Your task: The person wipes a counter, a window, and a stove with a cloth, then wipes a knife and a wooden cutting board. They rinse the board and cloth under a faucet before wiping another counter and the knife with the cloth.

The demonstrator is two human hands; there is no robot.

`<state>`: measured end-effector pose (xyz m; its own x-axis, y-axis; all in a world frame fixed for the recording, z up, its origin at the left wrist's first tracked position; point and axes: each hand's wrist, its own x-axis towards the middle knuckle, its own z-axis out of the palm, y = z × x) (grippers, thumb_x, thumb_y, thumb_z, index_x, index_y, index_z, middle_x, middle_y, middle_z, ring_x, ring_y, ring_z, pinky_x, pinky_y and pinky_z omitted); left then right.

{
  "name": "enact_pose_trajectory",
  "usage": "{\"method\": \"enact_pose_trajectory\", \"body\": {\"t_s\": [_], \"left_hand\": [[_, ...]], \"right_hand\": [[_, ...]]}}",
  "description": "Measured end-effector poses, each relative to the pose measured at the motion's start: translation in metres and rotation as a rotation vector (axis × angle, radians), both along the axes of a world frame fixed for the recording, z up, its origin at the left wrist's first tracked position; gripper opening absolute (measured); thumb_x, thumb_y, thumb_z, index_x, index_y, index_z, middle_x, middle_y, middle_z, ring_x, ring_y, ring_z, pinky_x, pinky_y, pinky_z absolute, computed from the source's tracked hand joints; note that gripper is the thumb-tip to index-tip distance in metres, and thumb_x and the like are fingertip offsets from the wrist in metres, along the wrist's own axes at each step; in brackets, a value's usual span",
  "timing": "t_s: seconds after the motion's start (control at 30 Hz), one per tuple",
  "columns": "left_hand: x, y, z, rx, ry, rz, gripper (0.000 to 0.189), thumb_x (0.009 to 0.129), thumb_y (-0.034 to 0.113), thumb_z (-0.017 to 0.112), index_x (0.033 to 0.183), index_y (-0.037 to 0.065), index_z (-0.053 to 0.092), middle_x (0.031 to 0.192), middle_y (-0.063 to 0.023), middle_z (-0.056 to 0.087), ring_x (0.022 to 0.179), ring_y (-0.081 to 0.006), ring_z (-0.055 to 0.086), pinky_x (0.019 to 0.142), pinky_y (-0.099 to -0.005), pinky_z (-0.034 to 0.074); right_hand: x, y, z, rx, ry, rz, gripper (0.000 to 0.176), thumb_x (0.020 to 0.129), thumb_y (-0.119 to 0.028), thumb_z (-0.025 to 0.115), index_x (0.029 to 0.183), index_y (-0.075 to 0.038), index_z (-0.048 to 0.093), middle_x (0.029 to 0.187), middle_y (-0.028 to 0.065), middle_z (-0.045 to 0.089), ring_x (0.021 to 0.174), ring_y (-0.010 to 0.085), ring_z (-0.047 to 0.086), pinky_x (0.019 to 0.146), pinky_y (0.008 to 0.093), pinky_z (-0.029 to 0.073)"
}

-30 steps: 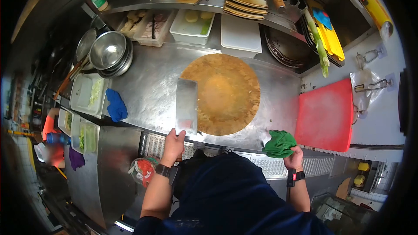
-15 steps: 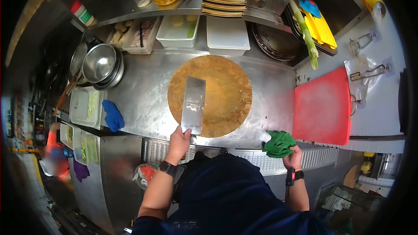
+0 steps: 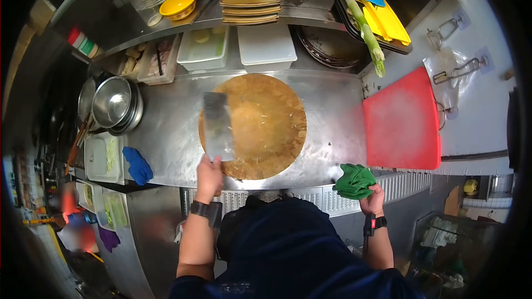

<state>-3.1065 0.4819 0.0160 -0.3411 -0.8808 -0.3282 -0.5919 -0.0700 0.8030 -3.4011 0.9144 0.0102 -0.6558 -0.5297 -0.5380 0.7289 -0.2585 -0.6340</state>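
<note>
My left hand [image 3: 209,178] is wrapped round the handle end of a cleaver [image 3: 218,127]. Its broad, slightly blurred blade points away from me and overlaps the left part of a round wooden chopping board [image 3: 266,133] on the steel counter. A few small pale bits lie on the wood. At the counter's front edge on the right, my right hand [image 3: 373,199] grips a bunched green cloth [image 3: 353,181]. Just beyond the cloth a red cutting board [image 3: 403,124] leans by the right wall.
Stacked metal bowls [image 3: 112,102], a blue cloth [image 3: 137,165] and a food tub [image 3: 104,158] stand left. Behind the board are lidded tubs [image 3: 267,44]; plates [image 3: 250,8] and a yellow bowl [image 3: 178,5] sit on the shelf above. A person [image 3: 75,227] is at far left.
The cleaver has shifted left across the chopping board in my left hand. My head view has turned slightly right, so the counter things appear further left. My right hand still grips the green cloth.
</note>
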Motion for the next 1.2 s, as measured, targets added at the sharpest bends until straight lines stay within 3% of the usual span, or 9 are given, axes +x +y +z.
{"method": "enact_pose_trajectory", "body": {"t_s": [0.13,0.17,0.2,0.47,0.67,0.73,0.83,0.9,1.2], "left_hand": [[-0.013,0.018,-0.021,-0.013,-0.069,-0.175,0.027,0.102,0.025,0.06,0.108,-0.002,0.057,0.064,-0.0143,0.063,0.042,-0.0238,0.059,0.037,-0.0362,0.044],[-0.022,0.031,-0.019,0.021,-0.022,-0.228,0.026,0.098,0.019,0.064,0.104,-0.006,0.06,0.091,-0.0309,0.069,0.089,-0.0488,0.067,0.077,-0.0504,0.053],[-0.031,0.035,-0.01,-0.018,-0.11,-0.307,0.027,0.097,0.02,0.064,0.104,-0.006,0.061,0.092,-0.0324,0.068,0.092,-0.0516,0.065,0.081,-0.0534,0.051],[-0.037,-0.025,-0.001,0.086,0.022,-0.153,0.026,0.101,0.022,0.061,0.103,-0.004,0.057,0.059,-0.0125,0.061,0.04,-0.0212,0.057,0.036,-0.0366,0.043],[-0.043,-0.038,-0.023,-0.086,-0.122,-0.382,0.036,0.1,0.029,0.061,0.108,-0.006,0.058,0.074,-0.0268,0.067,0.062,-0.0402,0.068,0.056,-0.0487,0.053],[-0.047,-0.059,0.014,0.138,-0.118,-0.185,0.028,0.103,0.025,0.058,0.107,-0.003,0.059,0.064,-0.0142,0.062,0.045,-0.0223,0.059,0.037,-0.0372,0.044],[-0.062,-0.047,-0.005,0.191,-0.018,-0.225,0.027,0.101,0.022,0.06,0.108,-0.004,0.059,0.066,-0.017,0.064,0.047,-0.0269,0.062,0.042,-0.0411,0.047],[-0.069,-0.031,-0.033,-0.277,0.079,-0.619,0.027,0.103,0.026,0.058,0.117,0.002,0.054,0.058,-0.0096,0.057,0.04,-0.0196,0.051,0.036,-0.036,0.039],[-0.088,-0.062,0.002,0.133,-0.163,-0.454,0.031,0.101,0.026,0.061,0.112,-0.003,0.059,0.07,-0.0204,0.067,0.05,-0.0311,0.065,0.049,-0.0447,0.05]], "right_hand": [[0.0,0.016,-0.015,-0.01,-0.039,-0.039,0.06,0.078,-0.016,0.052,0.135,0.001,0.057,0.132,0.0154,0.064,0.122,0.0335,0.059,0.112,0.0466,0.042],[0.004,0.011,-0.011,-0.008,-0.02,-0.037,0.06,0.078,-0.016,0.053,0.135,0.001,0.057,0.132,0.015,0.064,0.122,0.0335,0.059,0.112,0.0463,0.042],[0.008,0.009,-0.007,-0.003,-0.002,-0.037,0.06,0.078,-0.016,0.053,0.135,0.0,0.057,0.131,0.0146,0.064,0.122,0.0334,0.059,0.112,0.046,0.041],[0.023,0.025,-0.008,0.01,0.007,-0.132,0.062,0.077,-0.016,0.053,0.136,0.001,0.056,0.134,0.0146,0.062,0.124,0.0341,0.057,0.112,0.0478,0.041],[0.032,0.051,-0.029,0.155,0.167,-0.075,0.054,0.079,-0.018,0.055,0.13,-0.003,0.061,0.127,0.0097,0.065,0.118,0.029,0.06,0.109,0.0437,0.042],[0.042,0.063,-0.033,0.319,0.296,-0.031,0.052,0.078,-0.017,0.056,0.128,-0.004,0.062,0.126,0.0096,0.066,0.118,0.0293,0.06,0.108,0.0436,0.043],[0.054,0.046,-0.008,0.05,-0.047,-0.248,0.048,0.078,-0.016,0.056,0.124,-0.004,0.063,0.123,0.0099,0.066,0.115,0.0298,0.061,0.106,0.0432,0.044],[0.063,0.047,-0.013,0.04,-0.07,-0.314,0.058,0.077,-0.015,0.051,0.132,0.002,0.058,0.13,0.0161,0.065,0.12,0.0347,0.06,0.111,0.0476,0.043],[0.088,0.053,-0.021,0.024,-0.058,-0.384,0.059,0.077,-0.016,0.052,0.133,0.003,0.058,0.13,0.0169,0.065,0.121,0.0345,0.06,0.111,0.0476,0.042]]}}
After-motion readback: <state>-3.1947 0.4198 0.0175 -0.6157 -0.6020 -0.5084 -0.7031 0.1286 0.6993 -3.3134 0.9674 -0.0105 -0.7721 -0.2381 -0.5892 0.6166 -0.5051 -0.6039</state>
